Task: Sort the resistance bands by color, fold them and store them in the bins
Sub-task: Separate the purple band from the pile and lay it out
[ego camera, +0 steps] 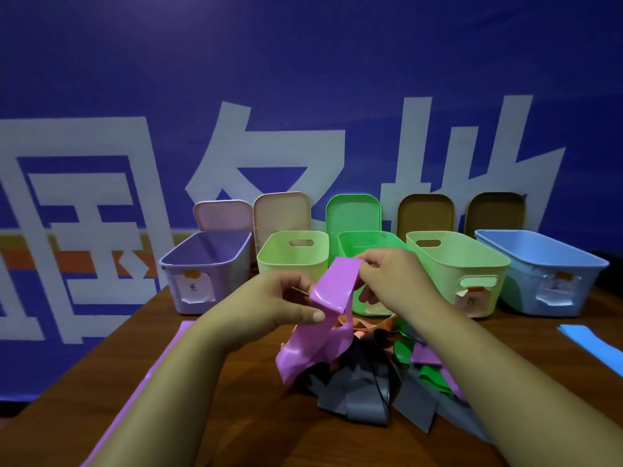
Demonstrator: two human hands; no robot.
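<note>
A purple resistance band [328,299] is lifted above a tangled pile of grey, green, purple and orange bands [377,375] on the wooden table. My left hand [279,301] pinches the band's lower part with the thumb on its fold. My right hand [387,274] pinches its upper end. Behind stand a purple bin [202,267], a light green bin [290,261], a bright green bin [371,242], a larger light green bin [465,264] and a blue bin [546,267].
Another purple band [158,369] lies flat along the table's left edge under my left forearm. A blue band [590,345] lies at the right. Several lids [354,212] lean against the blue banner behind the bins.
</note>
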